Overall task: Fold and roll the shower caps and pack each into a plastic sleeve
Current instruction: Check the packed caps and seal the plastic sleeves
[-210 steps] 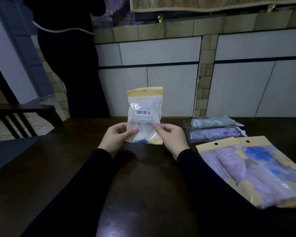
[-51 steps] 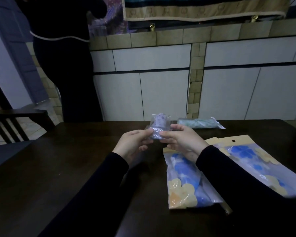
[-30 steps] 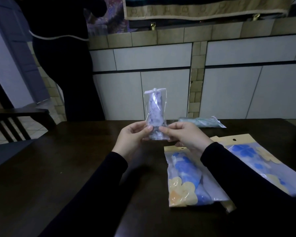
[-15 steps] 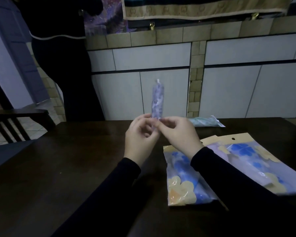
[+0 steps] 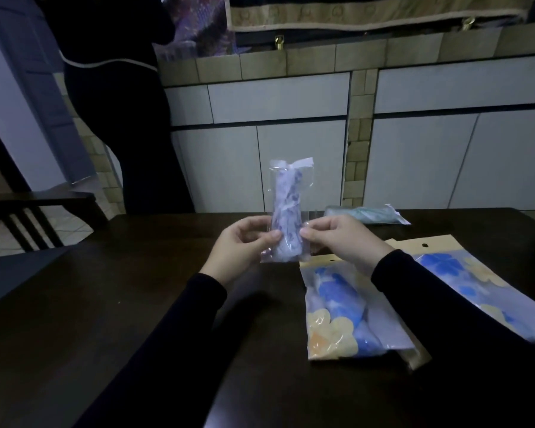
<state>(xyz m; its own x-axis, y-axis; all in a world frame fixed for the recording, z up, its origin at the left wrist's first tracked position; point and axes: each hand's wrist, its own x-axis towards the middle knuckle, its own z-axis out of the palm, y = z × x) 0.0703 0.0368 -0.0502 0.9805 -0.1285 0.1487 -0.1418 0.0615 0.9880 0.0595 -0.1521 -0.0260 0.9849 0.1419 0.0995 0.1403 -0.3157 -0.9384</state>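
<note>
- The left hand (image 5: 241,242) pinches the left edge of a clear plastic sleeve (image 5: 286,211), thumb in front and fingers curled behind it.
- The right hand (image 5: 343,239) pinches the right edge of the same sleeve at about the same height, thumb tip and forefinger pressed together on the film.
- The sleeve stands upright above the dark wooden table (image 5: 105,304), and inside it sits a rolled purple-patterned shower cap (image 5: 286,220), its white trim bunched at the top.
- On the table just right of the hands lies a yellow-headed packet with a blue roll (image 5: 343,307); a larger packet with blue flowers (image 5: 464,279) lies further right, partly under the right sleeve.
- Near the table's far edge lies a sleeved pale green cap (image 5: 365,213).
- A person in dark clothes (image 5: 118,103) stands at the white cabinets (image 5: 291,134) beyond.
</note>
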